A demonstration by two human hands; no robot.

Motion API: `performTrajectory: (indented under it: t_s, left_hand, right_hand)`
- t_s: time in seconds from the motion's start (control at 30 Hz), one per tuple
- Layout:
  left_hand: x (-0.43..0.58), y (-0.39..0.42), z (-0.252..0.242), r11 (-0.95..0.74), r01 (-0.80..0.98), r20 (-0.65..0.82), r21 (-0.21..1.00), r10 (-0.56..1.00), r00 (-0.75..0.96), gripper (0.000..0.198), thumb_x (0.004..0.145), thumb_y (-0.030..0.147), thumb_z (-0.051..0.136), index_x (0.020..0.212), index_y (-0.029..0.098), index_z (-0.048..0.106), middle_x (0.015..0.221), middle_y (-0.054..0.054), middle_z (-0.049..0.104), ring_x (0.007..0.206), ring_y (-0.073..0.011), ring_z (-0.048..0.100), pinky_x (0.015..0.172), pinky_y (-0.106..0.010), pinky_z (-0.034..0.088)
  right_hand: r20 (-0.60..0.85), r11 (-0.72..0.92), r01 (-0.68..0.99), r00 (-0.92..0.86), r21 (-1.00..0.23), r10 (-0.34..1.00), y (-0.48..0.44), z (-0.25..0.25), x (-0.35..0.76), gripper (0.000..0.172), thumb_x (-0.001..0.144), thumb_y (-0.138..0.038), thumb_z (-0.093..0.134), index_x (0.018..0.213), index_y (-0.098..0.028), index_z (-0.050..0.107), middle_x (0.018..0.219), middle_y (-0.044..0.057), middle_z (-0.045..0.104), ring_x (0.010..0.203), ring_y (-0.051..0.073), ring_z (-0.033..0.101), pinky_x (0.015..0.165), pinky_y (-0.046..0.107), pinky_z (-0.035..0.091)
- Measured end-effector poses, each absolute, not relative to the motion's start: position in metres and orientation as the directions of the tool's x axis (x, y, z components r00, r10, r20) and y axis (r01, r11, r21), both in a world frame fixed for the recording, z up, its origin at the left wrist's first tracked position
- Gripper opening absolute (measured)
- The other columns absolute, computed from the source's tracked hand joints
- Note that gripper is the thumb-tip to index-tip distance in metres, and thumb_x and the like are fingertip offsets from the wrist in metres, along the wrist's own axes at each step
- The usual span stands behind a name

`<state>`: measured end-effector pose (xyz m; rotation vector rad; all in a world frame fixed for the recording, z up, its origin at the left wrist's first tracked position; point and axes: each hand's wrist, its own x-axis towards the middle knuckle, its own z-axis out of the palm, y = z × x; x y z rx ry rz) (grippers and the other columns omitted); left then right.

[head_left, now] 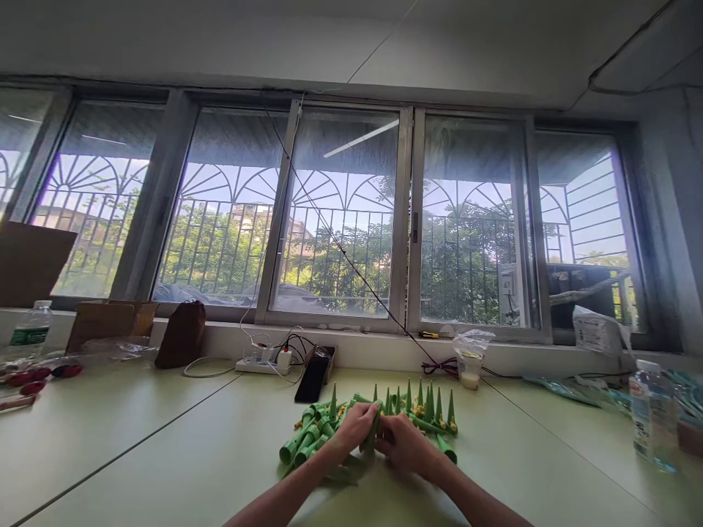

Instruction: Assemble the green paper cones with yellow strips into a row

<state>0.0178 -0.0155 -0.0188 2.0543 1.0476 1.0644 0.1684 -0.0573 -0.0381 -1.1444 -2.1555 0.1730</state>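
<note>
My left hand [356,429] is closed around a green cone [371,433], held tilted over the table in front of me. Close against it, my right hand [407,443] has its fingers curled by the cone's side; whatever they pinch is too small to make out. Left of my hands lies a heap of hollow green cones [306,443], several with their round open ends facing me. Behind and to the right, several green cones [438,407] stand point up, with small yellow pieces [452,424] around their bases. One more cone [446,448] lies on its side by my right hand.
On the pale table [181,468], a black phone [313,378] lies beyond the cones, near a power strip [263,366] with cables. A plastic cup [470,363] stands at the back. Bottles stand at the right [648,413] and far left [31,329]. A brown pouch [182,334] leans by the sill.
</note>
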Motion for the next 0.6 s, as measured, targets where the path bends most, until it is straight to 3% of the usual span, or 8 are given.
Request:
performTrajectory:
  t_s: [0.3, 0.6]
  left_hand:
    - [0.0174, -0.0183, -0.0171, -0.499, 0.347, 0.398, 0.794, 0.858, 0.324, 0.064, 0.075, 0.080, 0.026, 0.055, 0.021, 0.038, 0.052, 0.002, 0.035, 0.053, -0.0121, 0.034, 0.052, -0.026, 0.029]
    - [0.0172, -0.0238, -0.0143, -0.495, 0.251, 0.392, 0.832, 0.844, 0.365, 0.071, 0.078, 0.080, 0.024, 0.058, 0.019, 0.050, 0.049, -0.001, 0.045, 0.051, -0.0134, 0.041, 0.048, -0.026, 0.032]
  right_hand:
    - [0.569, 0.647, 0.622, -0.364, -0.440, 0.737, -0.0632, -0.0328, 0.1670, 0.008, 0.073, -0.009, 0.052, 0.067, -0.015, 0.054, 0.057, -0.006, 0.046, 0.055, 0.008, 0.038, 0.053, 0.019, 0.026]
    - [0.602, 0.691, 0.551, -0.373, -0.469, 0.706, -0.0617, -0.0310, 0.1667, 0.016, 0.074, -0.006, 0.044, 0.069, -0.015, 0.056, 0.059, -0.003, 0.053, 0.055, 0.009, 0.046, 0.054, 0.018, 0.032]
